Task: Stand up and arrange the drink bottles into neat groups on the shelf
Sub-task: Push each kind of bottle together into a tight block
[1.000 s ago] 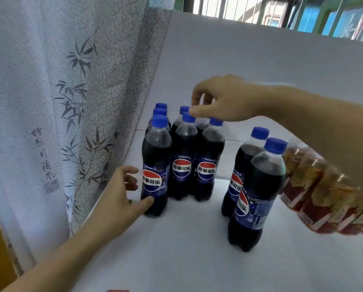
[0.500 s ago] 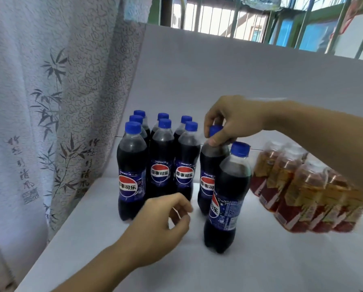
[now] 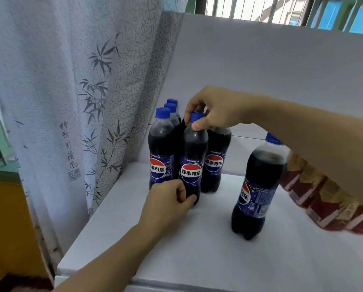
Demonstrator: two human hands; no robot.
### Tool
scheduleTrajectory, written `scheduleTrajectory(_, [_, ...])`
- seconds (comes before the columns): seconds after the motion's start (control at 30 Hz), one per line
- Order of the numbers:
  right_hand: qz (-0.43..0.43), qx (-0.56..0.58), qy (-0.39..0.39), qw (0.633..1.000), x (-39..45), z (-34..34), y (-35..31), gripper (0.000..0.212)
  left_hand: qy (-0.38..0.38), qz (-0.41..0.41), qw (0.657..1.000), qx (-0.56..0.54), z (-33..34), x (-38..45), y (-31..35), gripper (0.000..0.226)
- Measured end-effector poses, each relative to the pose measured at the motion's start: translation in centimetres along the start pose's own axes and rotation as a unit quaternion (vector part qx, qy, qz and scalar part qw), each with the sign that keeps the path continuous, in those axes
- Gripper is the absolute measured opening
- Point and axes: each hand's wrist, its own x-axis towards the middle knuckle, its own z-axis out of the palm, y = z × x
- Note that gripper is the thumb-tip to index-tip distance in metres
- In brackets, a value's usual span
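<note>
The right hand [image 3: 216, 110] pinched the cap of a cola bottle [image 3: 194, 159]; the left hand [image 3: 168, 204] held its base with curled fingers.

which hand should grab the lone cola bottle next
Right, probably. The lone bottle stands on the right just under the right hand's forearm; the left hand is at the held bottle's base, farther off.
</note>
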Motion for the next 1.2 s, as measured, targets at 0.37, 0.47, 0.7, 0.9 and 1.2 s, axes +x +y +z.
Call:
scheduleTrajectory(0.37, [0.009, -0.051, 0.044, 0.998, -3.3, -2.3, 1.1, 0.034, 0.049, 0.097, 0.994, -0.001, 0.1, -0.4, -1.0, 0.05])
scheduleTrajectory(0.47, [0.021, -0.109, 0.068, 0.992, -6.5, -3.7, 1.5, 0.032, 0.027, 0.095, 0.995, -0.009, 0.3, -0.4, -1.6, 0.046])
scheduleTrajectory(0.7, [0.156, -0.211, -0.025, 0.965, -11.6, -2.1, 2.3, 0.037, -0.012, 0.084, 0.995, 0.043, 1.0, -0.2, -1.8, 0.04])
scheduleTrajectory(0.9, [0.052, -0.054, 0.099, 0.992, -11.1, -1.5, 2.8, 0.008, -0.036, 0.131, 0.988, 0.071, 1.0, -0.5, -1.6, 0.042])
scheduleTrajectory(1.2, [0.04, -0.011, 0.108, 0.993, -7.1, 0.8, 2.2, 0.008, -0.042, 0.157, 0.983, 0.081, 0.8, -0.5, -1.6, 0.034])
